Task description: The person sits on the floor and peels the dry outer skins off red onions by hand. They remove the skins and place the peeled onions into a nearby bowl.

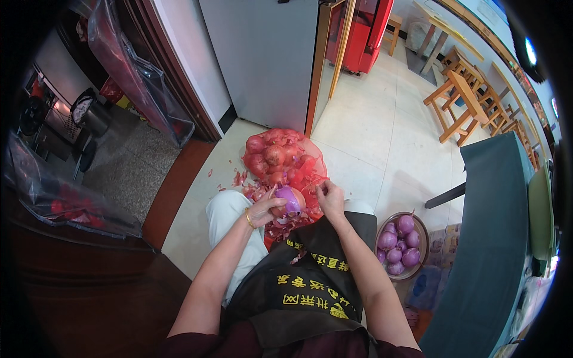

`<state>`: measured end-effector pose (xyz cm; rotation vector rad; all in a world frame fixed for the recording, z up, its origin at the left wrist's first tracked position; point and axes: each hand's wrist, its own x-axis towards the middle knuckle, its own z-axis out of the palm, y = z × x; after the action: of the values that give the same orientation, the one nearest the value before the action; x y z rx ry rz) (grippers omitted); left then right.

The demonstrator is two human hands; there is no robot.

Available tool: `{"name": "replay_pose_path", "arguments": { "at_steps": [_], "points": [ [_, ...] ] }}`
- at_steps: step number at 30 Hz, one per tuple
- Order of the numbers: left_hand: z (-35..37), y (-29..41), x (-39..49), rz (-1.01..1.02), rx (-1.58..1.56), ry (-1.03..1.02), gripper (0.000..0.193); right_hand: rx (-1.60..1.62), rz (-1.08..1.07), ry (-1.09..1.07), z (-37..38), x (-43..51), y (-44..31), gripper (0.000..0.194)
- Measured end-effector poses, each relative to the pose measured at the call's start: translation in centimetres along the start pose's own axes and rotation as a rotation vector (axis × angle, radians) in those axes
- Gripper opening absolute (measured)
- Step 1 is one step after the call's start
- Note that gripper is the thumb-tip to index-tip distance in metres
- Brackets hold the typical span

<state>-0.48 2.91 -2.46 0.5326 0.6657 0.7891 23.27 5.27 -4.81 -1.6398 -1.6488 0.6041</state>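
Note:
My left hand (pixel 263 210) grips a partly peeled red onion (pixel 291 201), its purple flesh bare on one side and dry skin on the other. Right of it, my right hand (pixel 331 197) has its fingertips pinched together beside the edge of a red mesh bag (pixel 313 152); whether a scrap of skin is between them I cannot tell. Unpeeled onions (pixel 274 155) fill the bag on the floor. Loose onion skins (pixel 280 230) lie between my knees. At my right, a round basin (pixel 426 237) holds several peeled purple onions (pixel 387 240).
A dark apron (pixel 268 286) with yellow writing covers my lap. Ahead stands a grey panel (pixel 268 58). A table with a green cover (pixel 488 250) is at right, wooden stools (pixel 465 103) beyond. On the left, plastic curtains (pixel 130 67) hang by a doorway with a brown threshold (pixel 179 188).

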Motion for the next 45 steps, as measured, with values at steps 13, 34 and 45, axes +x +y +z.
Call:
{"name": "replay_pose_path", "arguments": {
  "at_steps": [13,34,45],
  "points": [
    [0.0,-1.0,1.5,0.180,0.203,0.120,0.072,0.802,0.321,-0.550,-0.8,-0.7,-3.4,0.061],
    [0.9,-1.2,1.7,0.178,0.314,0.234,0.086,0.642,0.057,-0.367,1.2,-0.2,-0.7,0.047],
    [0.8,-0.7,1.5,0.058,0.166,0.258,0.066,0.457,0.103,-0.441,-0.3,-0.9,-2.8,0.058]
  ]
}}
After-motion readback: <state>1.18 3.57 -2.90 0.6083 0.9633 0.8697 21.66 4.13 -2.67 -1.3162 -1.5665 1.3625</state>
